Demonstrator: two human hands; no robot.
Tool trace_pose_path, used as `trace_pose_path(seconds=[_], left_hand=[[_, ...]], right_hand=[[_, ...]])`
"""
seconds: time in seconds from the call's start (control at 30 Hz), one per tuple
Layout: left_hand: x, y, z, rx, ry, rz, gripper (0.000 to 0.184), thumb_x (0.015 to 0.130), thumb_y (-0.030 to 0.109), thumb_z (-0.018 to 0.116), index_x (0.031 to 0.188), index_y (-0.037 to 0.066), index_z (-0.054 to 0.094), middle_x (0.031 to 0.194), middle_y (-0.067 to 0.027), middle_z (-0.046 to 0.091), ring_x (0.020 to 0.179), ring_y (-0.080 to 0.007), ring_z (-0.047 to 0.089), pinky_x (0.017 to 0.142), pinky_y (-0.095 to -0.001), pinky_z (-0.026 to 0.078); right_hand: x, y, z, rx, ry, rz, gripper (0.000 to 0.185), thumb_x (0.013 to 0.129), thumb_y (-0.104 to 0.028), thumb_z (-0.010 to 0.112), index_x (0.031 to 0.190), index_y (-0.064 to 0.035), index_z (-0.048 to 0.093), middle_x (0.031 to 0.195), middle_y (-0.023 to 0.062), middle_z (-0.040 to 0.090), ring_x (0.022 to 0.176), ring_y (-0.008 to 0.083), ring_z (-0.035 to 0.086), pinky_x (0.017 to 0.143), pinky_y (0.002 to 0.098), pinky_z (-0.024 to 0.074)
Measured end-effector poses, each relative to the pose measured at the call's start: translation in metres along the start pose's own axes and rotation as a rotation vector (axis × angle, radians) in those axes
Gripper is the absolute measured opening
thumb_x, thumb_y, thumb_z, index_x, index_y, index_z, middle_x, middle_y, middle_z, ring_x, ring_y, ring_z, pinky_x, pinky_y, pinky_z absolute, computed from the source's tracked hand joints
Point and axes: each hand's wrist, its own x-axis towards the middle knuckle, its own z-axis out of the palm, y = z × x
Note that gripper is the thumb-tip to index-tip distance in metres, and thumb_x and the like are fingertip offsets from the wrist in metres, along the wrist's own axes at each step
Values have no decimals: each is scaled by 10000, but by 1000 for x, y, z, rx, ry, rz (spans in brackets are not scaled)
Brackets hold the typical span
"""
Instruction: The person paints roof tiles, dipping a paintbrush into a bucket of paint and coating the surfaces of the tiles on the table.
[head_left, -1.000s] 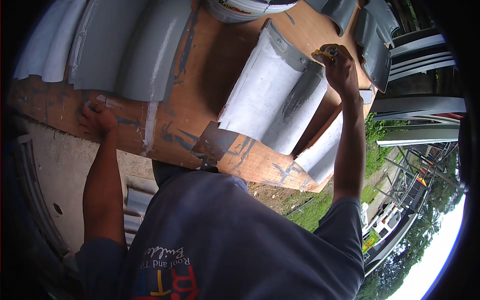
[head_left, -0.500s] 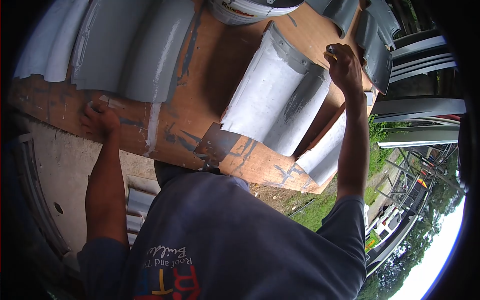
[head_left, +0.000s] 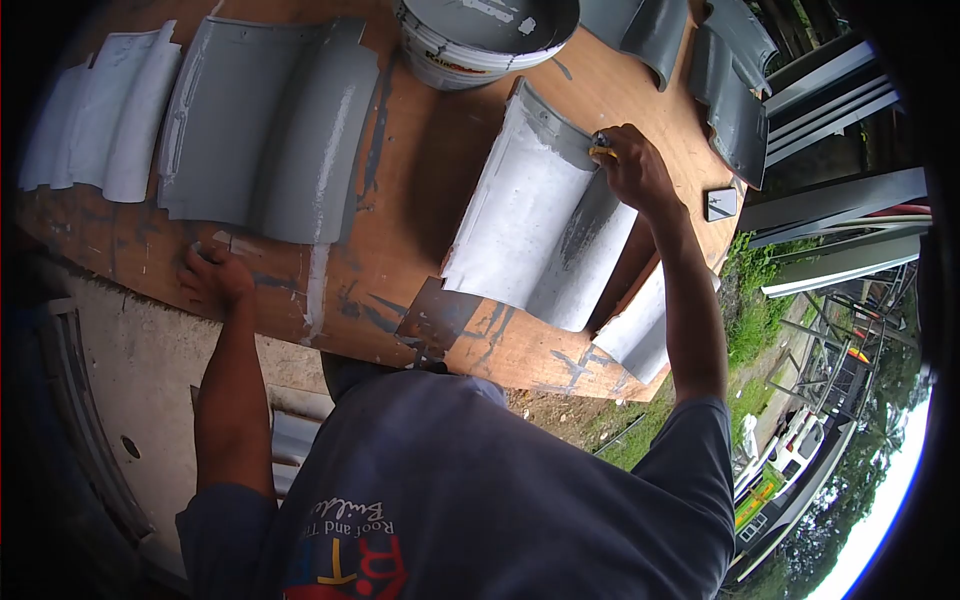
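My right hand [head_left: 635,172] is closed on a small yellow-handled brush [head_left: 602,148], whose bristles are hard to make out, at the upper edge of a curved roof tile [head_left: 535,200]. That tile is mostly white, with grey along its top and down its trough. My left hand [head_left: 215,280] rests on the wooden table [head_left: 410,170] near its front edge, fingers bent and somewhat apart, holding nothing visible. Just above it lies a grey tile [head_left: 240,130] with a pale streak.
A white bucket [head_left: 455,72] of grey paint stands at the back. White tiles [head_left: 140,120] lie far left, another white tile [head_left: 640,325] at the right front. Grey tiles [head_left: 730,105] and a small flat rectangular object [head_left: 719,204] are at the right. Long metal pieces [head_left: 845,210] lie beyond.
The view has shifted, so the table sits lower and more of the bucket shows. My right hand has moved left with the brush, along the tile's top edge. My left hand stays on the table.
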Motion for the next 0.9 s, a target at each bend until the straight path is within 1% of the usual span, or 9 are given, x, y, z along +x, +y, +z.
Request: trace_pose_path(seconds=[0.13,0.2,0.23,0.33,0.43,0.5,0.57,0.63,0.9], left_hand=[[0,-1,-2,-3,-3,-2,491,875,373,577,1333,197,580,1342,-156,512,1243,-380,486,1006,-552,395],[0,-1,-5,32,-51,15,509,877,376,578,1353,196,566,1353,-153,511,1258,-371,484,1012,-548,396],[0,1,-8,30,-48,17,509,877,376,578,1353,196,566,1353,-153,511,1258,-371,484,1012,-548,396],[-1,4,-11,6,-65,-6,515,885,379,570,1367,197,556,1365,-144,508,1274,-362,481,1023,-548,396],[-1,4,-14,18,-73,-6,514,891,374,562,1373,199,550,1377,-146,503,1279,-360,479,1040,-547,392],[-2,9,-22,-4,-109,-19,500,894,364,556,1363,190,559,1383,-165,499,1278,-374,470,1053,-552,387],[-1,2,-8,-43,-63,-3,491,894,358,555,1353,184,568,1378,-174,499,1273,-382,466,1055,-556,386],[0,1,-3,-78,-20,5,483,894,353,554,1343,179,578,1374,-184,500,1267,-390,462,1056,-559,386],[-1,2,-6,-49,-39,-6,500,865,351,579,1331,171,593,1317,-184,518,1240,-401,465,1038,-568,388]], right_hand=[[-27,-32,13,75,-35,34,140,857,-46,747,965,10,678,911,196,669,931,392,665,807,474,535],[-44,-61,9,176,-219,3,165,871,-83,762,964,21,675,945,204,679,912,389,670,801,483,533],[-53,-72,10,263,-427,150,184,878,-101,773,974,29,685,930,215,691,886,379,681,796,467,529],[-67,-88,15,391,-595,192,184,887,-114,773,940,37,681,868,220,689,826,371,688,760,456,524],[-50,-74,8,402,-390,310,199,901,-131,759,910,45,667,821,227,678,754,379,687,700,457,517],[-29,-45,4,193,-177,315,177,896,-108,739,935,42,656,840,245,673,782,395,687,714,460,520],[-12,-13,5,69,61,223,156,879,-92,730,973,17,670,910,236,686,869,408,685,754,479,537],[7,0,2,-95,285,-21,163,869,-90,736,989,3,678,914,210,693,895,394,681,776,472,550],[-10,-15,-6,3,73,51,176,836,-32,745,1005,-6,704,941,171,716,927,373,677,813,460,556]])
